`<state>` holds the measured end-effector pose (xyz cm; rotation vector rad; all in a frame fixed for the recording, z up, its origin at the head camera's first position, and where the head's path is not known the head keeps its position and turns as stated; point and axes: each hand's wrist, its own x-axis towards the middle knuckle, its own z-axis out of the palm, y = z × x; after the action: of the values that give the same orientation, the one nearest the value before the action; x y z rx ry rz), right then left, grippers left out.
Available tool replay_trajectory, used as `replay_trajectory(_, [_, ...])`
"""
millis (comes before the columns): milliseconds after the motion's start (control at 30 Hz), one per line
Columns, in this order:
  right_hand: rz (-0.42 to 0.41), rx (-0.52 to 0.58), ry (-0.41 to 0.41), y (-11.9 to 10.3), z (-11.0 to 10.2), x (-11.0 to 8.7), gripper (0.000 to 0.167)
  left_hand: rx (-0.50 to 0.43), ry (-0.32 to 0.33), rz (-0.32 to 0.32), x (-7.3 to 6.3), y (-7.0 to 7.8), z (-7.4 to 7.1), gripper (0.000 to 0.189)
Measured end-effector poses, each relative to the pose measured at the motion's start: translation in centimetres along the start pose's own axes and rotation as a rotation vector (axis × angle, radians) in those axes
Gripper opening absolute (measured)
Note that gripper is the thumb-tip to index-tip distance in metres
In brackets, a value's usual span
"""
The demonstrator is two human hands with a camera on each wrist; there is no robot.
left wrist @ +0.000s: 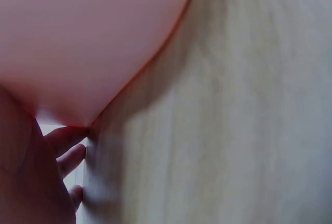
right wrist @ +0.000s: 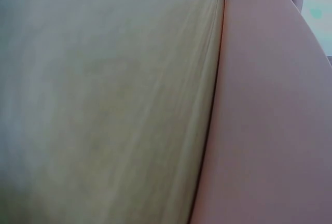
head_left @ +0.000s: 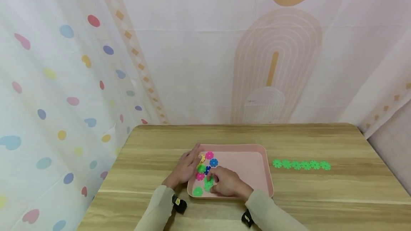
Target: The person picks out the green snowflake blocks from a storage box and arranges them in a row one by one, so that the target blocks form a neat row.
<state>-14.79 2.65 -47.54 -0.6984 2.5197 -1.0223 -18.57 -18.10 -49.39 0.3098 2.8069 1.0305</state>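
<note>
A pink tray point(head_left: 244, 168) stands on the table with its left side full of colored snowflake discs. My left hand point(head_left: 184, 167) grips the tray's left rim, its fingers along the outer wall and the thumb over the inside. In the left wrist view, several fingers point(left wrist: 70, 140) show against the tray wall point(left wrist: 88, 42). Inside the tray, my right hand point(head_left: 227, 183) pinches a green snowflake disc point(head_left: 208, 186) between thumb and index finger, partly hidden by the hand. Around it lie a pink disc point(head_left: 199, 176), a dark blue disc point(head_left: 207, 170) and another green disc point(head_left: 197, 191).
Right of the tray, several green snowflake discs point(head_left: 300, 165) lie in a joined row on the wooden table point(head_left: 321, 195). Farther back in the tray are a blue disc point(head_left: 213, 162), a pink disc point(head_left: 209, 155) and a yellow disc point(head_left: 202, 158). A patterned curtain point(head_left: 192, 63) hangs behind.
</note>
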Motion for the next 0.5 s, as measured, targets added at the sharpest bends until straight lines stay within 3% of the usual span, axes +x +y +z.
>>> replay_trajectory(500, [0.032, 0.086, 0.013, -0.17, -0.08, -0.33, 0.022, 0.006, 0.009, 0.014, -0.04, -0.09, 0.05, 0.058])
